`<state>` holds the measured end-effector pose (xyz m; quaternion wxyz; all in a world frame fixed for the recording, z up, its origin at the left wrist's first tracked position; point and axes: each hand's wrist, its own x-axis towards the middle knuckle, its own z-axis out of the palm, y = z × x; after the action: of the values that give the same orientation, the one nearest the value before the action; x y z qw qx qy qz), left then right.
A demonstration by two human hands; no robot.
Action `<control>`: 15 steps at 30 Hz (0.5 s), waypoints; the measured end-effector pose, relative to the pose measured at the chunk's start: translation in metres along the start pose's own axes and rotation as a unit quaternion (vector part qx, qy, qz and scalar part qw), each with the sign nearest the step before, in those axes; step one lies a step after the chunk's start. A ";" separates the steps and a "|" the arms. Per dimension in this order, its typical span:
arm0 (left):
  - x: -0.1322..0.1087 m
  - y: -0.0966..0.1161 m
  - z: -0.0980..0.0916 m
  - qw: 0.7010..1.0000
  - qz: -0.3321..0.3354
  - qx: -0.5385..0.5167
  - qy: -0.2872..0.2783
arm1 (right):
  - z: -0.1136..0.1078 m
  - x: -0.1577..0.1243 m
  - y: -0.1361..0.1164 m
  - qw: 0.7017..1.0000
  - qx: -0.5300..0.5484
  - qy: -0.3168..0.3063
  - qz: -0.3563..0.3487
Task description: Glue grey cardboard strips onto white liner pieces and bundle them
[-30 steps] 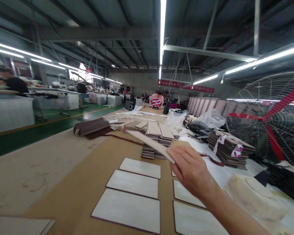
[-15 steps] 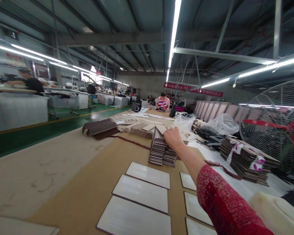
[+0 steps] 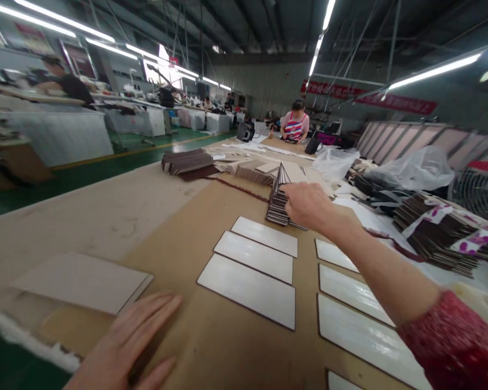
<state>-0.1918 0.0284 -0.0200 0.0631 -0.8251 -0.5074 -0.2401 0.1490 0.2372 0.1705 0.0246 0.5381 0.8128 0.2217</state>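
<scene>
My right hand (image 3: 309,205) reaches forward to the fanned stack of brown-edged panels (image 3: 278,203). Its fingers are curled against the stack's upper right side, and the hand covers part of the pile. My left hand (image 3: 132,338) lies low at the left, fingers stretched out and holding nothing, just beside a pale board (image 3: 81,281). Between the hands, glossy white panels with dark edges lie in two columns on the brown sheet; one is the near left-column panel (image 3: 248,291), another a right-column panel (image 3: 355,290).
Behind the stack lie beige pieces (image 3: 248,169) and a dark brown pile (image 3: 189,162). At right are a tied bundle of panels (image 3: 439,233), clear plastic bags (image 3: 418,168) and a fan (image 3: 480,189). A co-worker (image 3: 295,123) is at the table's far end.
My left hand has come into view at the lower left. The view has tilted down and turned left. My right hand stays at the stack, its fingers now lower against its side.
</scene>
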 end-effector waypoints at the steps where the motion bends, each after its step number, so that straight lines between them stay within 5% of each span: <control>1: 0.007 0.001 -0.001 1.000 0.006 0.009 -0.023 | 0.000 -0.019 -0.009 0.998 0.025 -0.045 -0.019; 3: 0.026 0.004 -0.001 0.998 0.020 0.010 -0.055 | 0.003 -0.061 -0.025 0.986 0.066 -0.144 -0.047; 6: 0.052 0.010 0.005 0.996 0.007 0.011 -0.083 | 0.015 -0.116 -0.039 0.971 0.101 -0.211 -0.055; 10: 0.069 0.016 0.019 0.992 -0.029 0.019 -0.119 | 0.040 -0.159 -0.050 0.968 0.114 -0.217 -0.052; 15: 0.075 0.019 0.024 0.987 -0.058 0.005 -0.151 | 0.064 -0.179 -0.061 0.976 0.122 -0.173 -0.046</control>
<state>-0.1398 0.0882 -0.0045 -0.0243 -0.8209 -0.5592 -0.1135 0.1892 0.0807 0.0542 0.1090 0.5290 0.8413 0.0227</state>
